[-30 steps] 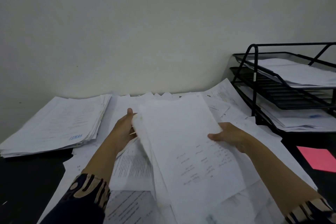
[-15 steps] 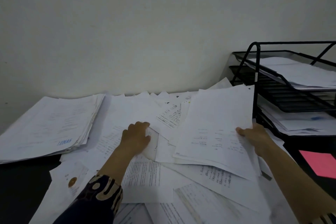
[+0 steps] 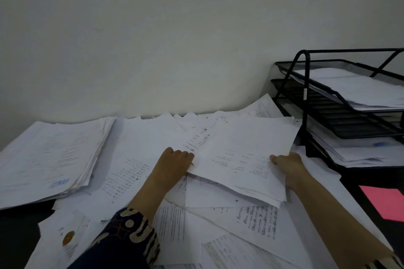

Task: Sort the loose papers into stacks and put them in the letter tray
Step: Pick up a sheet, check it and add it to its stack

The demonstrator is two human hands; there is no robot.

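Both hands, left hand (image 3: 175, 164) and right hand (image 3: 288, 165), gripped one paper sheaf (image 3: 244, 155); its print was unreadable. Right of them stood one three-tier letter tray (image 3: 306, 102).

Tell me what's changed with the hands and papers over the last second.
The bundle, held up in both hands a second ago, has swung right toward the tray and lies low over the loose papers. The left hand let go, then took its left edge again; the right hand kept its grip. The left stack is unchanged.
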